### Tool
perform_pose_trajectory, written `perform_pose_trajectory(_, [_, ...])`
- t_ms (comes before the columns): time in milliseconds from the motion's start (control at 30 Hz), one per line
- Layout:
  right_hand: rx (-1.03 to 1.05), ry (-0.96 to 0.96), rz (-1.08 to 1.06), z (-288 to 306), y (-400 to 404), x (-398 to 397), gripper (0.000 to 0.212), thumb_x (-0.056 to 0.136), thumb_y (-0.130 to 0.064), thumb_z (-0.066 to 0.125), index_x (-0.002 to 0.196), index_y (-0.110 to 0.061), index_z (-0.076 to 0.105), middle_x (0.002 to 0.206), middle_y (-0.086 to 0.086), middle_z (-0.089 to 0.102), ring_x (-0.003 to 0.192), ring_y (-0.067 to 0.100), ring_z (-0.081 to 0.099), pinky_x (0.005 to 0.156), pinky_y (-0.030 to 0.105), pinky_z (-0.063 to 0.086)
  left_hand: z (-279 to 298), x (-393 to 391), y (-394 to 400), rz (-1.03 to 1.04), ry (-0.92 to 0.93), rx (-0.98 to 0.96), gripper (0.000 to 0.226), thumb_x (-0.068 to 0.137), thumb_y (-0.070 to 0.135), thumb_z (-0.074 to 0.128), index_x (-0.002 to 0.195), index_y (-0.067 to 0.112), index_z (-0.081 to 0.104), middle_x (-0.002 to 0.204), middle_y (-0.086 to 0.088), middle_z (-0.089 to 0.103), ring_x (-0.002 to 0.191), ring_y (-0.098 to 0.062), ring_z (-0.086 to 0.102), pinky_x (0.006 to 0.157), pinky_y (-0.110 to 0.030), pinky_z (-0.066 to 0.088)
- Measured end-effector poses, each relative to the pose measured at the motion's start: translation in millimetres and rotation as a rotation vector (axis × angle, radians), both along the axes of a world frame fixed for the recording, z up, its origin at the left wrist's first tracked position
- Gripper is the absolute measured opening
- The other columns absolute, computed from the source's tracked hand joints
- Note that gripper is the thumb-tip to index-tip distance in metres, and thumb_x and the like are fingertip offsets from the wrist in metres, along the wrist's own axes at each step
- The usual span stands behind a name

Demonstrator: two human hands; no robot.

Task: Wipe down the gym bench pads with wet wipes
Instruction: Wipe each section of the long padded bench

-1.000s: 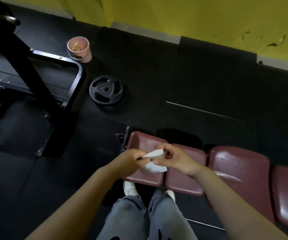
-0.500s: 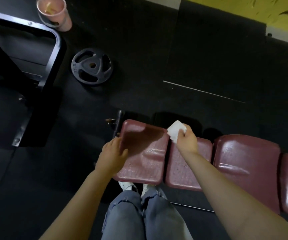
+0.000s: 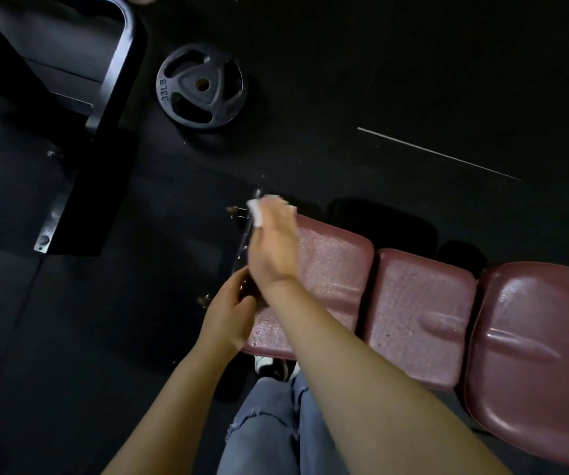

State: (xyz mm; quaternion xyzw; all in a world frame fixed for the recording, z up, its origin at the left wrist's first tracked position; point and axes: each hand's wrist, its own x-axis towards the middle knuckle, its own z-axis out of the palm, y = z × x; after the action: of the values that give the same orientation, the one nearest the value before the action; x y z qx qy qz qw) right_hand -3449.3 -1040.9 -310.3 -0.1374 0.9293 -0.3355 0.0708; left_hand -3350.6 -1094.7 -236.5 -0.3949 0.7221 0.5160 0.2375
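Right hand (image 3: 274,248) pressed a wet wipe (image 3: 255,211) onto the bench pad (image 3: 331,265)'s far corner; left hand (image 3: 226,315) gripped its near edge. Overshooting could snag the wipe on the bracket beside it.

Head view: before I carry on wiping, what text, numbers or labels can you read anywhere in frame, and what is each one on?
"33LB": raised lettering on the rim of the black weight plate lying flat on the floor.
Bench pads: no readable text or label.
White wipe in the right hand: no print visible.
Black machine frame: no markings legible.
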Motion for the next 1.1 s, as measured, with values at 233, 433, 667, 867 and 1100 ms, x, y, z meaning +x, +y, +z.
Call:
perform_pose_trajectory(233, [0.156,0.136,0.526,-12.8,80.9,11.3,0.053,0.085,0.006,0.041,0.136,-0.005,0.054,0.143,0.009,0.052,0.136,0.025,0.044,0.120,0.035,0.020,-4.7,23.9,-16.7,0.041,-0.090,0.068,0.058,0.090,0.001,0.047,0.139,0.030,0.052,0.128,0.009,0.061,0.102,-0.003,0.061,0.086,-0.027,0.051])
perform_pose_trajectory(433, [0.432,-0.048,-0.090,-27.8,197.2,-10.8,0.053,0.088,0.010,0.045,0.141,0.001,0.046,0.151,0.016,0.040,0.142,0.030,0.033,0.122,0.036,0.013,-4.4,35.6,-9.5,0.051,-0.099,0.111,0.056,0.094,0.005,0.050,0.141,0.034,0.048,0.113,0.011,0.066,0.086,-0.010,0.065,0.073,-0.025,0.049])
perform_pose_trajectory(667, [0.111,-0.057,-0.805,-26.7,189.5,-5.3,0.047,0.097,0.002,0.039,0.143,-0.002,0.043,0.151,0.014,0.040,0.144,0.027,0.032,0.120,0.033,0.019,-12.1,40.7,-9.2,-0.019,-0.110,0.064,0.072,0.087,-0.003,0.046,0.146,0.038,0.042,0.124,0.006,0.064,0.100,-0.012,0.065,0.078,-0.025,0.052])
perform_pose_trajectory(867, [0.046,-0.171,-0.691,-26.3,123.9,27.9,0.052,0.095,0.000,0.045,0.146,-0.005,0.039,0.152,0.014,0.039,0.141,0.029,0.036,0.115,0.025,0.022,-16.0,35.9,-12.8,-0.057,-0.101,0.024,0.071,0.085,-0.003,0.045,0.144,0.037,0.046,0.116,0.010,0.065,0.094,-0.008,0.064,0.080,-0.028,0.053])
perform_pose_trajectory(1100, [-0.090,-0.040,0.100,-12.4,25.3,48.2,0.062,0.086,0.008,0.049,0.144,-0.013,0.043,0.152,0.007,0.038,0.140,0.024,0.033,0.113,0.038,0.035,-22.8,41.8,-28.2,-0.115,-0.084,0.084,0.070,0.087,-0.001,0.046,0.144,0.040,0.046,0.131,0.012,0.059,0.101,0.000,0.064,0.079,-0.018,0.051])
